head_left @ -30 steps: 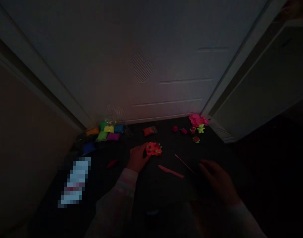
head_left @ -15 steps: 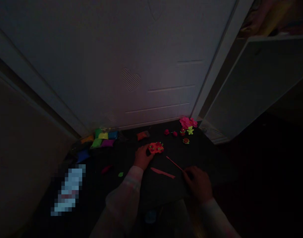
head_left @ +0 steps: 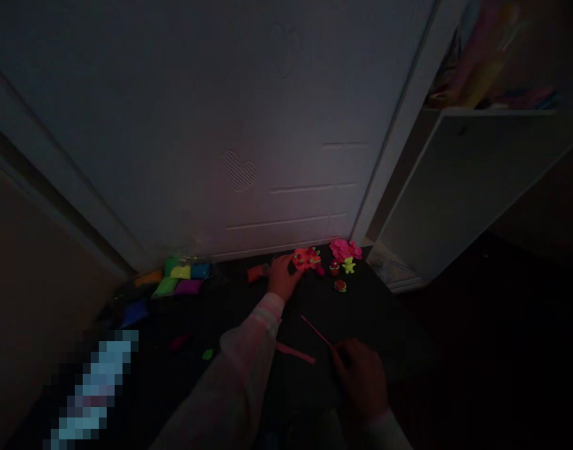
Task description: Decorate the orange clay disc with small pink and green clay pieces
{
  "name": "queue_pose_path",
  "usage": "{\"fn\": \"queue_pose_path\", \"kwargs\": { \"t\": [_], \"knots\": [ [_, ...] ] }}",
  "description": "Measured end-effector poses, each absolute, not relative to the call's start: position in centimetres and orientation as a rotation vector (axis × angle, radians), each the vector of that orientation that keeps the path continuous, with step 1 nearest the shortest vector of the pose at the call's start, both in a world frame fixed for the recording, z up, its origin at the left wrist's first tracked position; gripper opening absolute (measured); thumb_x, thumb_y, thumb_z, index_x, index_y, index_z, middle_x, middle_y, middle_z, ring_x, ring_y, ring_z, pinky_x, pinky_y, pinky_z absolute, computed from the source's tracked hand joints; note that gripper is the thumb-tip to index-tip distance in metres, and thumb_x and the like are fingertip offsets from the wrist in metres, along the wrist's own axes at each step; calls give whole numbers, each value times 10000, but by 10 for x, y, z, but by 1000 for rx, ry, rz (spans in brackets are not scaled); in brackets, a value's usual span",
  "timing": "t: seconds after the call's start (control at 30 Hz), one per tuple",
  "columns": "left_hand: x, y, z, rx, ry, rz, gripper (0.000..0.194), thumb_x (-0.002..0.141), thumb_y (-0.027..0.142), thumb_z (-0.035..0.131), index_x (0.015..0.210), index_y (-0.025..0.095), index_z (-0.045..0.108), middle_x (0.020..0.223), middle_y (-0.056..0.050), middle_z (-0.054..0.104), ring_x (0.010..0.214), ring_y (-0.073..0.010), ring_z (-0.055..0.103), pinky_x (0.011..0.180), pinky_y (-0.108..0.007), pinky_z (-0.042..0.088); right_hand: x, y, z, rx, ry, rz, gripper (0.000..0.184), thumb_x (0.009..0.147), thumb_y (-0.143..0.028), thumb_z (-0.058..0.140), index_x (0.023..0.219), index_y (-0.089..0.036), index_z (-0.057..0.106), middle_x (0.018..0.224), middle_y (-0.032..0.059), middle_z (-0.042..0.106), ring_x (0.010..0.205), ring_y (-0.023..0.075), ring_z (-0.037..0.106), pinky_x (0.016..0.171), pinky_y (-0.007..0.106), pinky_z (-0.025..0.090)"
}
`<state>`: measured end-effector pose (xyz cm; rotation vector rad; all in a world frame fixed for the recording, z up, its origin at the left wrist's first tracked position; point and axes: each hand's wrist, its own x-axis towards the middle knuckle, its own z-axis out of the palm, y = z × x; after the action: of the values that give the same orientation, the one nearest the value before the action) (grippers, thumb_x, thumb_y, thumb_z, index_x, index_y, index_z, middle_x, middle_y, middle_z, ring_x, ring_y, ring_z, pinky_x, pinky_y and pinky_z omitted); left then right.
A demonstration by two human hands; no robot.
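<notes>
My left hand (head_left: 284, 279) reaches to the back of the dark table, its fingers closed on the edge of an orange clay piece (head_left: 307, 257) dotted with dark red bits and green bits. The clay piece is close to a small round red ball (head_left: 320, 271). Near the front right, my right hand (head_left: 362, 377) pinches the end of a thin pink modelling stick (head_left: 316, 330), which points away to the left. A pink plastic clay knife (head_left: 298, 354) lies to the left of that hand, partly behind my left sleeve.
Behind stands a pale panel with embossed hearts (head_left: 240, 170). At the back right sit pink flowers (head_left: 345, 250), a yellow bear figure (head_left: 348, 265), a small red pot-like figure (head_left: 333, 268) and a red-green flower (head_left: 340, 285). Coloured clay packs (head_left: 188, 287) and a green leaf (head_left: 208, 354) lie left.
My left hand has carried the orange clay piece away from me and to the right, towards the small figures. My right hand stays in place with the stick. The whole view has shifted.
</notes>
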<state>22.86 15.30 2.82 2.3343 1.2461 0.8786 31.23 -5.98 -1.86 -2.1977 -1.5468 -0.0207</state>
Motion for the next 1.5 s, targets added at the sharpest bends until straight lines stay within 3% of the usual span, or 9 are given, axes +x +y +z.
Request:
{"fn": "queue_pose_path", "kwargs": {
  "t": [0.37,0.63,0.83,0.93,1.03,1.17,1.33,1.5],
  "knots": [
    [303,199,11,2377,1287,600,295,820,308,466,1076,162,487,1096,-75,515,928,-179,530,777,-388,460,322,-59,-41,-2129,-1611,-90,103,779,-248,495,756,-248,595,736,-15,640,679,148,582,600,272,338],
    [309,200,4,2288,1386,400,292,820,308,466,1073,164,489,1093,-74,517,926,-178,531,776,-386,460,324,-61,-43,-2149,-1608,-37,99,777,-275,497,762,-259,593,737,-19,643,676,153,585,591,278,342],
    [295,197,30,2233,1346,504,299,819,309,467,1076,157,485,1093,-75,516,926,-181,531,775,-393,459,324,-61,-40,-2162,-1600,17,130,788,-288,476,777,-258,601,758,-13,647,688,154,584,604,280,344],
    [259,189,60,2210,1285,650,293,812,317,479,1048,145,504,1063,-72,539,915,-177,541,775,-388,459,323,-61,-35,-2190,-1570,81,160,794,-308,458,778,-252,607,770,-4,648,712,163,584,627,290,347],
    [187,171,95,2148,1341,844,306,792,356,471,1021,172,557,1005,-53,602,900,-163,564,787,-288,455,319,-61,-26,-2236,-1540,170,211,806,-327,423,793,-228,609,794,18,644,741,182,578,659,315,353],
    [64,135,116,2024,1620,1045,394,797,399,389,1086,164,518,1076,-63,574,968,-187,534,848,-332,420,319,-62,-19,-2292,-1514,256,271,798,-385,402,809,-210,608,839,44,635,782,214,571,671,347,360],
    [-31,94,72,1937,1840,914,348,699,392,487,925,160,613,967,-84,619,952,-241,536,895,-402,377,329,-64,-26,-2234,-1423,340,364,757,-496,409,816,-193,603,844,69,621,756,215,569,644,343,397],
    [-30,78,20,1911,1768,809,332,660,321,568,971,214,602,993,-64,601,956,-227,523,879,-368,387,309,-61,-21,-1985,-1325,175,422,731,-562,412,753,-176,579,775,95,596,739,227,548,652,361,421]
  ]
}}
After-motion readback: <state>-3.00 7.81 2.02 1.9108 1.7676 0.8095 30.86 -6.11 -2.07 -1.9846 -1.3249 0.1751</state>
